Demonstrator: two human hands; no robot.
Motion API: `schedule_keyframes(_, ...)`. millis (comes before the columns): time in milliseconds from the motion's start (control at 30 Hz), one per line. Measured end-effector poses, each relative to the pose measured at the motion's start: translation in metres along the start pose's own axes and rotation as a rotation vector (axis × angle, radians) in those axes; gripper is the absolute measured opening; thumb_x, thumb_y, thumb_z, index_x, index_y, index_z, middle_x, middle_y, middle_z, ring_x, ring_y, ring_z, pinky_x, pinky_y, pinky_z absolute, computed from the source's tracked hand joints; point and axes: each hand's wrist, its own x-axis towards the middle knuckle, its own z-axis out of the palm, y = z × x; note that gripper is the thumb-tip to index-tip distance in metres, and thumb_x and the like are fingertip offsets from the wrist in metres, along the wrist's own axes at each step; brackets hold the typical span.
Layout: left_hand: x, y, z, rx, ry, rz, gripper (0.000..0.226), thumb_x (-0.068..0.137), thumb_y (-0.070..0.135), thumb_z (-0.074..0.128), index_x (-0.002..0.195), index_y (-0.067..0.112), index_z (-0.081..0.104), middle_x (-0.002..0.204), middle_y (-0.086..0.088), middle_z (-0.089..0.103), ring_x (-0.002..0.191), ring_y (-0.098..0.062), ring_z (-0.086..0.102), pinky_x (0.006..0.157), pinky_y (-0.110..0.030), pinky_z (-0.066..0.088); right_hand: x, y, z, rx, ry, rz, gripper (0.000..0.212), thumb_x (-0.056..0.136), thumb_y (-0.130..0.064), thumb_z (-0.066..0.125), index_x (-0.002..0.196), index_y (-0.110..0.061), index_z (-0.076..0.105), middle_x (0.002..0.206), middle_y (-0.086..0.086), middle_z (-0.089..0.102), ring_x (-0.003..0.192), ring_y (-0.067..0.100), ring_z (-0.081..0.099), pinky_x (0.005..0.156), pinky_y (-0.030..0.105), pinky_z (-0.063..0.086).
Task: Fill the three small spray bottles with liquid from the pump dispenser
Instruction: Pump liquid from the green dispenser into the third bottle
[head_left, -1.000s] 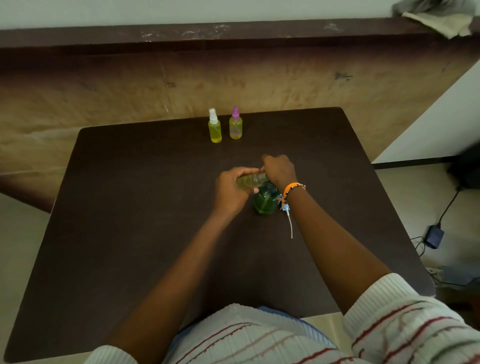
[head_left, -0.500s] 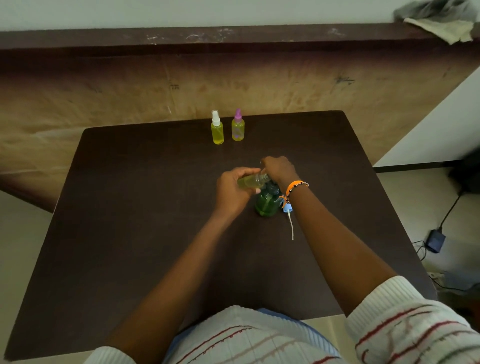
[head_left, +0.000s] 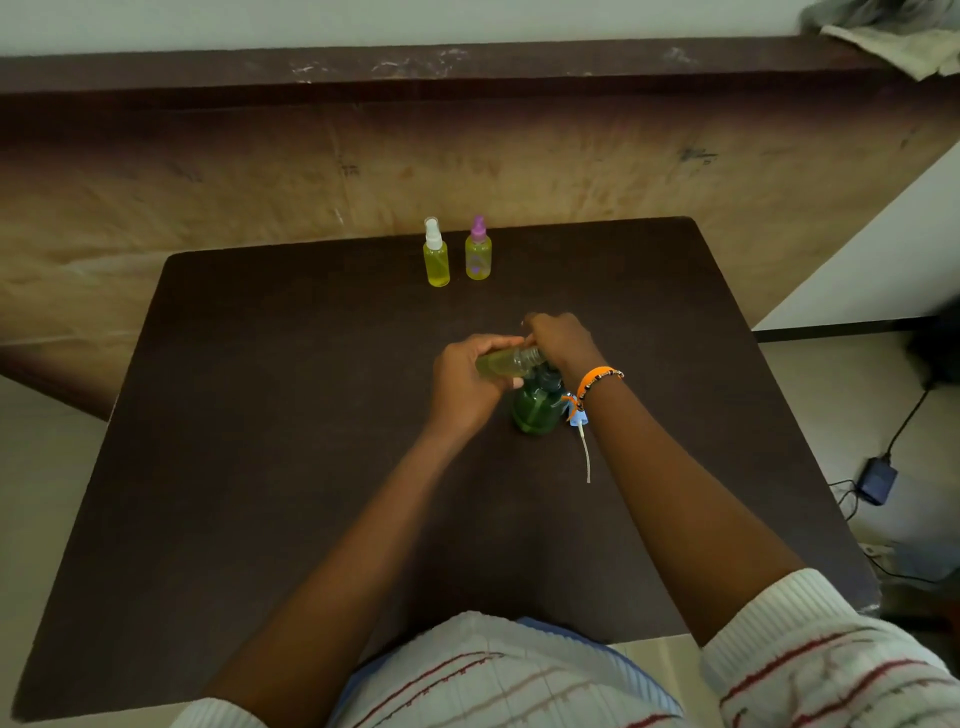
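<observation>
Little has moved: both hands stay over the green pump dispenser. Left hand fingers grip the third small spray bottle, tilted at the spout; right hand curls on the pump head. Filling continues; next, capping. Two capped bottles stand beyond the dispenser on the surface.

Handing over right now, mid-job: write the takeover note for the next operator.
Left hand grips the third small bottle, uncapped and tipped sideways, its neck at the pump head.
Right hand rests curled on top of the green pump dispenser, which stands mid-table.
White-capped bottle and purple-capped bottle stand capped at the far edge, both showing yellow liquid.
The third bottle's spray cap with its tube lies beside the dispenser.
Left: finish filling the held bottle, screw its cap on, set it with the others.
</observation>
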Motion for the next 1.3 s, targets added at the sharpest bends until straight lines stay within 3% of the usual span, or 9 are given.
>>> schedule_keyframes(133,-0.001,0.001,-0.001,-0.014,-0.008,0.003,0.052,0.059,-0.011,0.073,0.102,0.018,0.069,0.095,-0.001,0.068,0.088,-0.013,0.063,0.08,-0.028,0.052,0.002,0.0,0.0,-0.035,-0.023,0.002,0.062,0.076,-0.046,0.047,0.122,-0.007,0.064,0.128,0.018,0.061,0.118,0.038,0.056,0.099,0.042,0.046)
schedule_keyframes(300,-0.001,0.0,0.0,0.011,-0.003,-0.004,0.049,0.059,-0.009,0.074,0.103,0.012,0.07,0.097,-0.001,0.068,0.09,-0.012,0.063,0.081,-0.024,0.051,0.002,0.002,0.002,-0.06,0.082,-0.003,0.077,0.06,-0.051,0.037,0.118,-0.01,0.067,0.125,0.016,0.063,0.122,0.037,0.05,0.103,0.044,0.042)
schedule_keyframes(667,0.0,0.001,-0.001,-0.003,-0.027,0.0,0.052,0.059,-0.011,0.073,0.105,0.012,0.069,0.097,-0.001,0.068,0.091,-0.015,0.064,0.083,-0.029,0.052,0.004,0.0,0.003,-0.066,0.096,-0.011,0.078,0.059,-0.05,0.036,0.118,-0.01,0.067,0.127,0.015,0.061,0.123,0.037,0.049,0.106,0.046,0.04)
schedule_keyframes(900,-0.002,0.009,-0.003,-0.044,-0.053,0.002,0.054,0.061,-0.012,0.072,0.103,0.022,0.065,0.094,0.002,0.067,0.087,-0.007,0.063,0.082,-0.027,0.052,0.005,-0.001,0.002,-0.142,0.027,0.02,0.065,0.075,-0.05,0.042,0.121,-0.012,0.066,0.134,0.016,0.056,0.131,0.038,0.04,0.11,0.049,0.031)
schedule_keyframes(1033,-0.001,0.007,-0.003,-0.056,-0.049,0.003,0.055,0.061,-0.013,0.072,0.105,0.021,0.065,0.095,0.002,0.067,0.086,-0.005,0.062,0.082,-0.024,0.052,0.006,-0.001,0.003,-0.088,0.053,0.016,0.077,0.061,-0.051,0.038,0.12,-0.011,0.067,0.129,0.015,0.06,0.125,0.037,0.047,0.108,0.048,0.037)
schedule_keyframes(1300,0.002,0.001,0.001,-0.05,-0.029,-0.026,0.053,0.06,-0.012,0.072,0.104,0.017,0.067,0.096,0.003,0.067,0.086,-0.003,0.062,0.077,-0.014,0.049,0.006,-0.001,0.005,-0.06,0.108,-0.018,0.075,0.058,-0.048,0.036,0.113,-0.009,0.069,0.121,0.016,0.064,0.119,0.037,0.052,0.105,0.046,0.04)
